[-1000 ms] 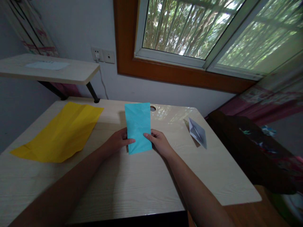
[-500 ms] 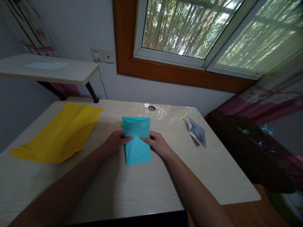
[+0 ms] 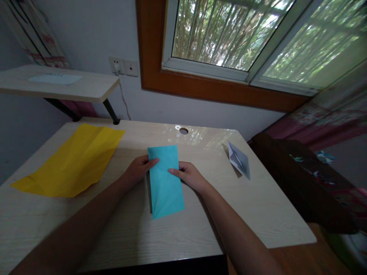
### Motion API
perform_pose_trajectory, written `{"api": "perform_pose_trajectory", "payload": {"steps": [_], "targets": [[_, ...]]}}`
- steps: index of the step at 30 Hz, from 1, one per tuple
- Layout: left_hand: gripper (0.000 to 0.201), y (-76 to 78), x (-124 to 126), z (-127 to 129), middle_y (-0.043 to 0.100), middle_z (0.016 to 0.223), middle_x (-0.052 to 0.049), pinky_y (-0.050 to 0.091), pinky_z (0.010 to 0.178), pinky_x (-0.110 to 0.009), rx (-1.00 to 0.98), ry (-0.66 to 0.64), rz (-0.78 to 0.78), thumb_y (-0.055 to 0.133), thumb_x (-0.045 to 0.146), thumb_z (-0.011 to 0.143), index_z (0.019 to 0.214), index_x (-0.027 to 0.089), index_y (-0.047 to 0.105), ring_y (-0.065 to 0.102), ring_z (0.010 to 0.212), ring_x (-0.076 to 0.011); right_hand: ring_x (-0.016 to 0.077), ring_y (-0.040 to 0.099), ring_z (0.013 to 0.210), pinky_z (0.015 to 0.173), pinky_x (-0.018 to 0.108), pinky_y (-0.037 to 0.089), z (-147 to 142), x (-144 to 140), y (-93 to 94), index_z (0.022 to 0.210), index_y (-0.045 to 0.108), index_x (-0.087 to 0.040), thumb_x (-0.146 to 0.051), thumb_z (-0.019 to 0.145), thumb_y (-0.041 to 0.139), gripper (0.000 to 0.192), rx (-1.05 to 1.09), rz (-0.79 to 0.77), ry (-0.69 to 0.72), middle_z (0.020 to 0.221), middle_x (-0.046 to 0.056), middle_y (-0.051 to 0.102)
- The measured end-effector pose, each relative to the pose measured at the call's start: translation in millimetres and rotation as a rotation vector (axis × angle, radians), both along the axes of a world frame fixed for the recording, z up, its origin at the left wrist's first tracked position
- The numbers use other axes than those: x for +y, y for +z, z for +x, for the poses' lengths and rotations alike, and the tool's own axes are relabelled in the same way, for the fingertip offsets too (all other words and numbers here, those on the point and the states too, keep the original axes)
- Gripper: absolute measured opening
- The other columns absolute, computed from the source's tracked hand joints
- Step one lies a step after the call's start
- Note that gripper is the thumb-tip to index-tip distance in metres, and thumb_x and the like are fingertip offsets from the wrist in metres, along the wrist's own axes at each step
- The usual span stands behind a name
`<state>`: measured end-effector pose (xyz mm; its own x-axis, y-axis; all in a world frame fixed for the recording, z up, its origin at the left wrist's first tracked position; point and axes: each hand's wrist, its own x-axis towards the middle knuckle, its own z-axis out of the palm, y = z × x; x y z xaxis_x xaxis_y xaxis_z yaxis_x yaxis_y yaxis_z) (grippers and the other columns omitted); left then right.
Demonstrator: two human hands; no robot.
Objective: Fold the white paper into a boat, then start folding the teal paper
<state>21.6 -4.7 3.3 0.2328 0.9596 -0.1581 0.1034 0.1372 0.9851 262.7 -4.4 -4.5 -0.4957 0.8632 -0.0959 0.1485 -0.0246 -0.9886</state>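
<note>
A turquoise sheet of paper (image 3: pixel 165 183), folded into a long rectangle, lies on the pale wooden desk (image 3: pixel 172 236) in front of me. My left hand (image 3: pixel 137 170) grips its upper left edge, thumb on top. My right hand (image 3: pixel 187 176) holds the upper right edge, with its thumb pressing on the paper's face. The sheet's near end rests flat on the desk, pointing toward me.
A large creased yellow sheet (image 3: pixel 73 158) lies at the desk's left. A small grey folded paper boat (image 3: pixel 239 160) stands at the right. A cable hole (image 3: pixel 184 131) sits near the back edge. A raised shelf (image 3: pixel 57 86) is at the far left, a dark chair (image 3: pixel 304 179) on the right.
The turquoise sheet was held up, standing toward the window; its top came down toward me and it now lies flat and nearer. Both hands stayed on its edges.
</note>
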Motion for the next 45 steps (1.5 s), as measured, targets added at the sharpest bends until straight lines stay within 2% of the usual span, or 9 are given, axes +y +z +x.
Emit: {"api": "perform_pose_trajectory", "payload": {"steps": [3,7,10,15,19,23,31,39,45], "targets": [[0.046,-2.5,0.5,-0.7,0.079,0.1,-0.008,0.057,0.083,-0.038,0.017,-0.043,0.009,0.07,0.059,0.08,0.1,0.018,0.077,0.073,0.093,-0.0304,0.0227,0.069,0.081,0.078,0.037,0.056,-1.6,-0.8,2.5,0.096,0.078,-0.018,-0.057,0.083,0.071,0.042,-0.006,0.0,-0.029,0.095,0.006,0.077],[0.039,-2.7,-0.7,0.0,0.079,0.091,-0.005,0.055,0.081,-0.036,0.117,-0.242,0.037,0.066,0.056,0.084,0.092,0.019,0.079,0.073,0.087,-0.0283,0.0234,0.069,0.081,0.078,0.038,0.055,-3.3,-0.7,2.1,0.096,0.077,-0.018,-0.057,0.079,0.075,0.042,0.015,0.005,-0.124,0.092,0.006,0.077],[0.038,-1.3,-1.3,0.8,0.079,0.089,-0.004,0.054,0.081,-0.034,0.141,-0.316,0.055,0.064,0.054,0.085,0.089,0.019,0.078,0.072,0.083,-0.0267,0.0208,0.065,0.074,0.073,0.035,0.053,-3.0,0.7,-0.3,0.088,0.077,-0.019,-0.056,0.079,0.075,0.039,0.036,0.002,-0.171,0.084,0.004,0.075],[0.039,0.4,-0.6,0.6,0.075,0.078,-0.003,0.052,0.071,-0.031,0.151,-0.313,0.053,0.064,0.055,0.085,0.081,0.018,0.075,0.068,0.071,-0.0226,0.0155,0.052,0.063,0.059,0.028,0.042,-1.8,3.3,0.4,0.078,0.071,-0.018,-0.058,0.084,0.069,0.041,0.046,0.059,-0.247,0.07,0.0,0.062],[0.041,-1.0,0.3,0.3,0.067,0.062,0.0,0.045,0.06,-0.027,0.192,-0.296,0.068,0.065,0.056,0.084,0.069,0.018,0.071,0.06,0.057,-0.0172,0.0134,0.042,0.062,0.058,0.027,0.034,-0.5,3.8,4.8,0.063,0.058,-0.019,-0.055,0.088,0.066,0.044,0.044,0.17,-0.329,0.062,-0.002,0.046],[0.037,-2.2,0.6,0.5,0.075,0.079,-0.002,0.049,0.07,-0.029,0.144,-0.281,0.073,0.063,0.054,0.087,0.083,0.019,0.076,0.066,0.072,-0.0208,0.0132,0.04,0.062,0.059,0.027,0.032,0.7,4.4,5.8,0.063,0.053,-0.02,-0.053,0.09,0.065,0.044,0.06,0.18,-0.33,0.062,-0.003,0.042],[0.039,2.9,0.8,2.3,0.065,0.066,0.0,0.048,0.058,-0.027,0.078,-0.087,0.068,0.062,0.054,0.086,0.082,0.017,0.071,0.061,0.059,-0.0167,0.0129,0.038,0.062,0.061,0.028,0.03,0.6,6.7,1.5,0.063,0.05,-0.02,-0.055,0.089,0.065,0.046,0.068,0.165,-0.332,0.063,-0.004,0.04],[0.039,1.8,2.4,0.8,0.065,0.065,0.0,0.05,0.058,-0.027,0.046,-0.111,0.043,0.064,0.054,0.084,0.077,0.016,0.07,0.062,0.058,-0.0161,0.0141,0.047,0.063,0.061,0.027,0.035,3.0,7.2,4.5,0.07,0.063,-0.02,-0.051,0.09,0.064,0.038,0.094,0.153,-0.416,0.065,-0.002,0.053],[0.037,-0.1,2.7,-0.1,0.065,0.064,0.0,0.049,0.056,-0.026,0.002,-0.075,0.031,0.065,0.052,0.084,0.079,0.016,0.072,0.061,0.057,-0.0153,0.0135,0.047,0.061,0.059,0.027,0.035,2.7,6.8,3.0,0.072,0.063,-0.02,-0.05,0.09,0.065,0.035,0.102,0.145,-0.396,0.064,-0.002,0.054]]}}
